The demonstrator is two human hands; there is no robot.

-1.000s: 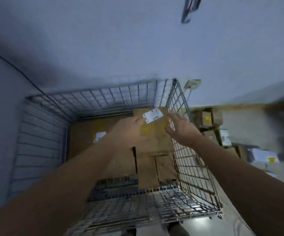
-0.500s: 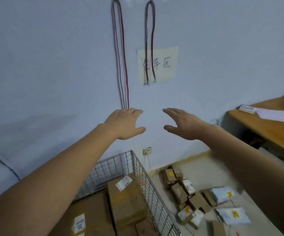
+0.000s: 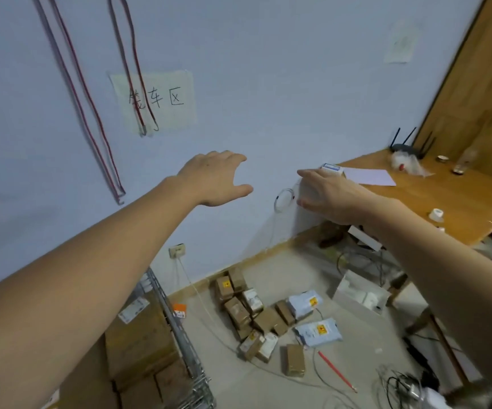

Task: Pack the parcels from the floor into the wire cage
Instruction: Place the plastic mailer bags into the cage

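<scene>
From the head camera, both arms reach out in front of the pale wall. The left hand (image 3: 213, 180) is held up with fingers spread and straight, thumb out to the side, holding nothing. The right hand (image 3: 325, 194) is level with it, palm down, fingers loosely extended, also empty; the two hands are apart, with bare wall between them.

Take the wire cage (image 3: 176, 335) as the landmark, at the lower left under the left forearm. Inside it sit brown cartons (image 3: 138, 343), one with a white label on top. To the right of the cage, on the floor (image 3: 268, 388), lies a loose heap of parcels (image 3: 265, 320): small brown boxes with yellow stickers and two pale plastic mailers. A red stick (image 3: 337, 371) lies on the floor beyond that heap. Further right of the cage stands a wooden table (image 3: 445, 202) carrying papers and a router. Above the cage, red cords (image 3: 91, 113) and a handwritten paper sign (image 3: 154, 100) hang on the wall.
</scene>
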